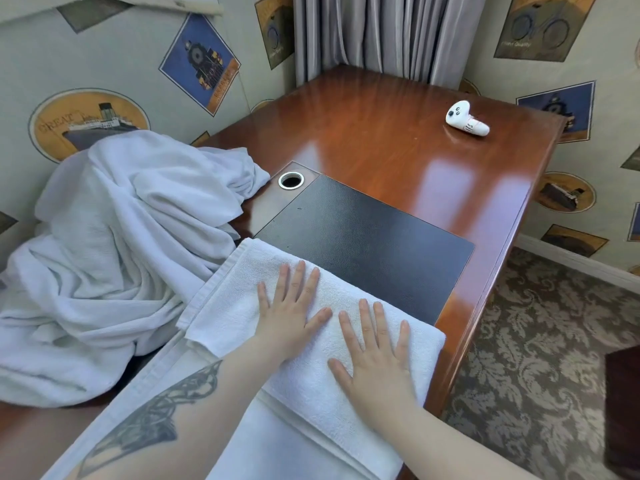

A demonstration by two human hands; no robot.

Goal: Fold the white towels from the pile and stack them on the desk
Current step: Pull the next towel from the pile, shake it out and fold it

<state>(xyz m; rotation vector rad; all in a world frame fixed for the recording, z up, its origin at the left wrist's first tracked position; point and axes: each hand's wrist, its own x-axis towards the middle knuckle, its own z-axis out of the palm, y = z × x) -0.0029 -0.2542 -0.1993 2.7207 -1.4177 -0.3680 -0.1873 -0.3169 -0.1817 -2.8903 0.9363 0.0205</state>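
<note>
A folded white towel (311, 344) is laid across the near edge of the desk (398, 140), partly over the black pad (374, 244) set into the wood. Both hands are pressed flat on it, side by side, with nothing gripped. The left hand (289, 317) is spread wide, fingers straight and pointing away, on the towel's left half. The right hand (375, 355) is likewise spread, fingers straight, on the right half, its thumb lying just beside the left thumb. A tattoo (156, 417) is seen on the left forearm. Further layers of white cloth are seen beneath the towel, hanging toward the viewer. The pile (114, 244) of loose white towels is heaped at the left end of the desk, against the wall, touching the folded towel's left edge. A round cable hole (291, 180) is seen just beyond the pad's far left corner. A small white controller (465, 119) is lying well apart, near the far right corner, and grey curtains (377, 32) are hung behind the desk.
</note>
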